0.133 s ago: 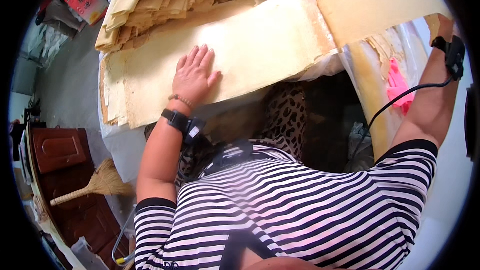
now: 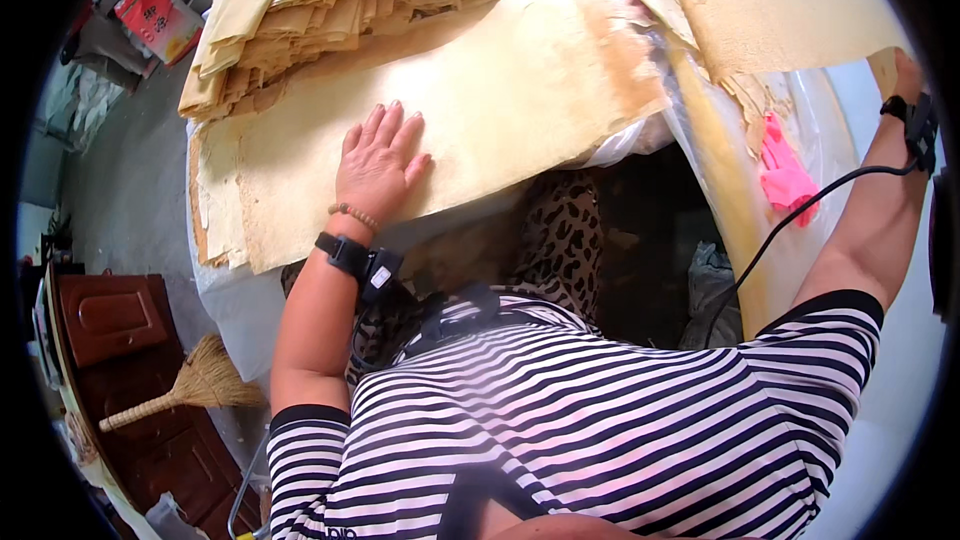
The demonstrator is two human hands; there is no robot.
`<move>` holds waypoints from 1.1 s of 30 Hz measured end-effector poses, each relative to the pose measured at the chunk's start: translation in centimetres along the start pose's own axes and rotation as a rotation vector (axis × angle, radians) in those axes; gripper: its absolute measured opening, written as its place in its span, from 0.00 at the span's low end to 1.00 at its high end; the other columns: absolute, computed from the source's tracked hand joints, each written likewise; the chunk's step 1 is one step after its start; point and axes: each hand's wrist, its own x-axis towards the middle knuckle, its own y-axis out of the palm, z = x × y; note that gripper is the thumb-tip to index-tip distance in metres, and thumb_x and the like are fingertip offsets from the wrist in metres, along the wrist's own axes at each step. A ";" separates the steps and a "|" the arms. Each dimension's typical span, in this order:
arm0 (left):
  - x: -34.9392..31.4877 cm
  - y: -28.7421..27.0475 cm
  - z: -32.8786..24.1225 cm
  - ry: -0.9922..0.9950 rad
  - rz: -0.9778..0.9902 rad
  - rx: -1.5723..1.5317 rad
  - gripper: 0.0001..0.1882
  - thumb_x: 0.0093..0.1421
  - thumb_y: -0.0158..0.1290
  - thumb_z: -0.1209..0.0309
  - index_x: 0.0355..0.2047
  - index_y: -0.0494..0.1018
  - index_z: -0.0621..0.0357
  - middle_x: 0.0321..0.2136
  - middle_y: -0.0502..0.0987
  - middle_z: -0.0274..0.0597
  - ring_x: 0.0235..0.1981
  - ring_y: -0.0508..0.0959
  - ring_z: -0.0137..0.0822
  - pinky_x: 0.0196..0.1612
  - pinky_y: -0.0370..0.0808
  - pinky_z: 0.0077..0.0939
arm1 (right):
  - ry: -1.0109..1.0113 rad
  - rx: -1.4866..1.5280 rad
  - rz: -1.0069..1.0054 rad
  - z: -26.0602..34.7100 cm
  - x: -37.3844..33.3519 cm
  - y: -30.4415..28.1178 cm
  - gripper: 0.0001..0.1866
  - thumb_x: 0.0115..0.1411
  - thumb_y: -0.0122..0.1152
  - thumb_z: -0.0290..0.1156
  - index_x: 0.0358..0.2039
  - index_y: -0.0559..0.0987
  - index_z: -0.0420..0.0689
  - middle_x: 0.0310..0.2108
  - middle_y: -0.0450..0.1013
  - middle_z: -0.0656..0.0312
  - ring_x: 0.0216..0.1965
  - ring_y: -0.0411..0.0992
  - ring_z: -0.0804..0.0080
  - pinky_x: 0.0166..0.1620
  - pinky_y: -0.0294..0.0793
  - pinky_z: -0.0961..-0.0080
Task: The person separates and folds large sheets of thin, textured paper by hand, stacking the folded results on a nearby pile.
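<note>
My left hand [image 2: 380, 165] lies flat, fingers apart, on a wide pale-yellow sheet [image 2: 480, 100], the top one of a low stack before me. The sheet's right end is browned and ragged. At the far right, my raised right hand [image 2: 906, 78] is closed on the corner of another thin pale-yellow sheet [image 2: 790, 15]. That sheet stretches from the hand toward the top of the view, apart from the stack; some of my right fingers are hidden at the dark rim. Beyond my left hand, several folded yellow sheets [image 2: 300, 20] are heaped.
A pink glove [image 2: 785, 170] lies on plastic film at the right, near my right forearm and a black cable [image 2: 780, 225]. At the left are a straw broom [image 2: 195, 385], a brown wooden cabinet [image 2: 110, 310] and a red-and-white bag [image 2: 158, 15].
The sheet in my right hand has moved right, away from the stack, baring more of the stack's browned end. My left hand stays flat on the stack.
</note>
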 end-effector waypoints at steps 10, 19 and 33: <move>-1.2 -0.6 1.1 -0.014 -0.206 -0.342 0.33 0.61 0.59 0.60 0.66 0.64 0.49 0.64 0.67 0.50 0.65 0.66 0.52 0.66 0.63 0.45 | -0.556 -0.380 0.282 5.7 -11.1 11.4 0.11 0.67 0.52 0.32 0.42 0.81 0.43 0.34 0.76 0.54 0.42 0.74 0.60 0.45 0.73 0.63; -11.2 -4.3 6.6 -0.731 -0.258 -1.433 0.30 0.70 0.52 0.69 0.69 0.58 0.58 0.58 0.72 0.46 0.51 0.77 0.33 0.46 0.79 0.25 | -0.425 0.064 0.997 9.5 -46.6 24.3 0.19 0.63 0.59 0.47 0.45 0.84 0.48 0.52 0.74 0.53 0.52 0.71 0.54 0.58 0.66 0.58; -5.3 -4.1 2.0 -0.395 -0.285 -0.065 0.46 0.54 0.64 0.68 0.70 0.53 0.61 0.59 0.70 0.59 0.58 0.72 0.57 0.59 0.72 0.41 | 0.538 0.653 1.604 6.9 -42.3 10.0 0.19 0.68 0.59 0.47 0.43 0.84 0.44 0.38 0.82 0.57 0.37 0.79 0.69 0.42 0.78 0.70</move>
